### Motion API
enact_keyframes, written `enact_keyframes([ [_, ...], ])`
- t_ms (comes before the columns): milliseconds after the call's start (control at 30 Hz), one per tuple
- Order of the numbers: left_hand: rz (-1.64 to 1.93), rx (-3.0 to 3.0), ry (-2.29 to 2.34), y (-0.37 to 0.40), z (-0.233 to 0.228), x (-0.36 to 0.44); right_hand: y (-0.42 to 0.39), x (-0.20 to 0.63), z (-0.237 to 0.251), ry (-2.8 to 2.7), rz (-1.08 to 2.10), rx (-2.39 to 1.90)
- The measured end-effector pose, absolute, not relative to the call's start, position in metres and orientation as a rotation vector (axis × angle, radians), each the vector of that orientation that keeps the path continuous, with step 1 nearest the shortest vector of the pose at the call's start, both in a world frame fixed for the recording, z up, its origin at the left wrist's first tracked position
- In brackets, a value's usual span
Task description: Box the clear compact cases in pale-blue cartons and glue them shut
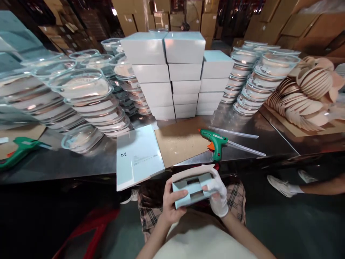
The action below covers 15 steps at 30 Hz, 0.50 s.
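Observation:
Over my lap I hold a small light-blue cardboard box (194, 187) whose flaps are partly folded and whose lid edge stands up at the back. My left hand (172, 203) is bare and grips its left end, thumb on the front flap. My right hand (219, 192) wears a white glove with bare fingertips showing and closes round the right end. On the table in front lie flat light-blue box sheets (140, 154), a brown cardboard sheet (183, 142) and a green glue gun (215, 140) with an orange trigger.
White boxes (185, 72) stand stacked at the table's middle. Stacks of glass dishes (88, 90) rise to the left, more glass dishes (261, 79) to the right. Clear glue sticks (245, 147) lie by the gun. A second glue gun (18, 151) is far left; a person's leg (320, 187) shows right.

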<state>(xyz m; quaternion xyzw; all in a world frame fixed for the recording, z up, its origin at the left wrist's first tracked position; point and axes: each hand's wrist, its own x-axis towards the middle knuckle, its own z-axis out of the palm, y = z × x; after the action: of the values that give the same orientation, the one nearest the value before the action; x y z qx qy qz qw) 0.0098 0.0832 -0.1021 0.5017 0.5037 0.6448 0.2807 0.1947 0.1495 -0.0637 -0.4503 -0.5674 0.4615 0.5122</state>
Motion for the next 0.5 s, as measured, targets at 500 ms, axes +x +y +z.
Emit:
enact_keyframes([
  [500,1.596,1.456,1.715,0.088,-0.095,0.006,0.290,0.234,-0.013,-1.620,0.645,-2.037],
])
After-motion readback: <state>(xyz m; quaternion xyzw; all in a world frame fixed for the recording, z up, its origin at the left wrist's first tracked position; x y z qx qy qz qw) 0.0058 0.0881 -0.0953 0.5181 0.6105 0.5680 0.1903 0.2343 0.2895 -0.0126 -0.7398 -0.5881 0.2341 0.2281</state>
